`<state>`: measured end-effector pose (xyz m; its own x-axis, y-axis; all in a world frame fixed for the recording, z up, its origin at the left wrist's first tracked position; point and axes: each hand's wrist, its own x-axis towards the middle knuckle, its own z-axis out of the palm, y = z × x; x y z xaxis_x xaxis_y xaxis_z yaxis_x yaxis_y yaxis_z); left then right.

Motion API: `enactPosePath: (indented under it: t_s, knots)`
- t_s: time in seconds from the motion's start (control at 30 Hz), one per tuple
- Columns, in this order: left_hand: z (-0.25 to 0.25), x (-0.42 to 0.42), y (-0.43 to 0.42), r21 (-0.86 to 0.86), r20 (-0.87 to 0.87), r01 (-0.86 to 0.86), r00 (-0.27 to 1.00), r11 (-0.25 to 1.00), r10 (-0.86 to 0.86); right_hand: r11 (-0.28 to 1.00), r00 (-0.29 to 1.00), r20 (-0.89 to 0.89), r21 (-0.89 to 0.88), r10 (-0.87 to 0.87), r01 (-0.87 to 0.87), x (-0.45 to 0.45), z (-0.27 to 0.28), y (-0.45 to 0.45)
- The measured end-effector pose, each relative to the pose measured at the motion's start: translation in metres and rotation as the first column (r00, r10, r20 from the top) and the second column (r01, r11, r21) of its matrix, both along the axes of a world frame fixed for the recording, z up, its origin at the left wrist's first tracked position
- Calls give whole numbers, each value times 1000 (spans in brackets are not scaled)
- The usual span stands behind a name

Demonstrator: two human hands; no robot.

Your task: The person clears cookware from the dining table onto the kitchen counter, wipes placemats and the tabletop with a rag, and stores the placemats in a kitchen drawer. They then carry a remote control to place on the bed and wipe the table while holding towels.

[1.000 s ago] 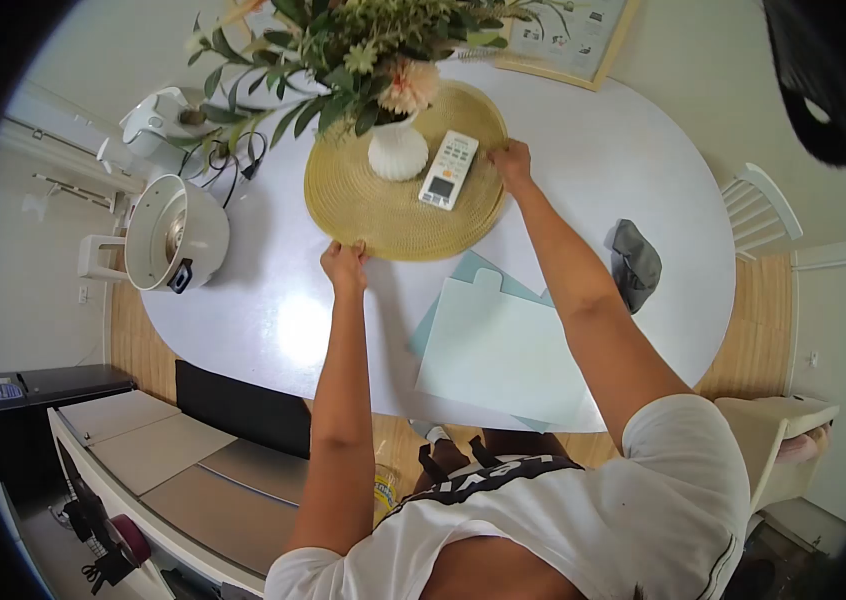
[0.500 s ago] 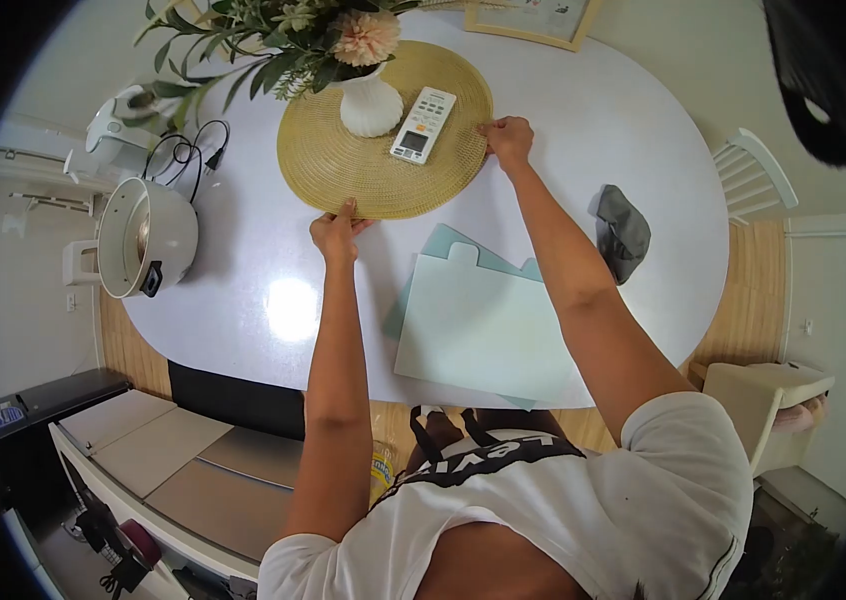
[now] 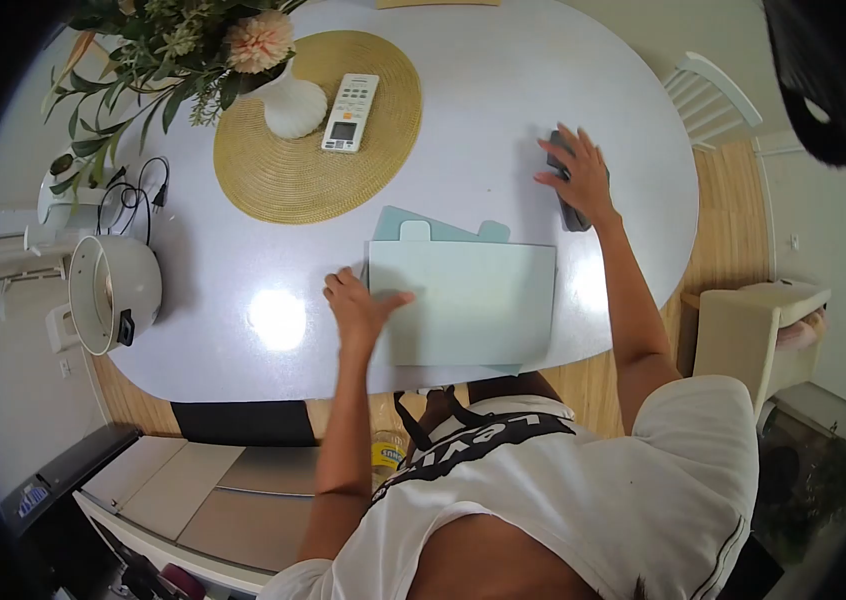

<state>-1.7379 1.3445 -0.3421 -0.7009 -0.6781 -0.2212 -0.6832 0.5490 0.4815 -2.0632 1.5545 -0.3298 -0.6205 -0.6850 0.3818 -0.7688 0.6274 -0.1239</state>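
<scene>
A pale mint, flat rectangular sheet with a tab on its far edge point(image 3: 473, 310) lies near the front edge of the glossy white oval table point(image 3: 503, 110), on top of a bluer, similarly tabbed sheet point(image 3: 413, 222) that pokes out askew behind it. The left hand point(image 3: 355, 308) is at the top sheet's left edge, fingers loosely spread and grasping nothing, its thumb over the surface; whether it presses down is hard to tell. The right hand point(image 3: 581, 182) is spread over a dark grey, long, soft-looking bundle point(image 3: 574, 217), its fingers not closed around it. A sure hold there would likely come from thumb and fingers meeting across the bundle's narrow width, while a light left palm could keep the slick sheets from sliding.

Beyond sits a round, woven, straw-yellow mat point(image 3: 283, 195) bearing a white ribbed vase point(image 3: 297, 108) and a white remote control point(image 3: 349, 122), whose print is too small to read. The white shirt point(image 3: 603, 460) has a black band with white letters, apparently starting "LEVI". The yellow label on the bottle point(image 3: 387, 456) below the table is illegible.
</scene>
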Motion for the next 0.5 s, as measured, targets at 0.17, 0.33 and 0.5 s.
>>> enactPosePath:
  t_s: [0.17,0.33,0.5]
  knots:
    - [5,2,41,-10,71,-118,990,993,118,981,990,133,-193,36,-10,6,-46,11]
    - [3,35,80,33,12,-295,955,955,295,936,903,268,-199,336,-289,51,-27,-15]
    - [-8,101,129,-30,-32,-463,886,886,462,898,821,371,-249,434,-363,94,-29,-12]
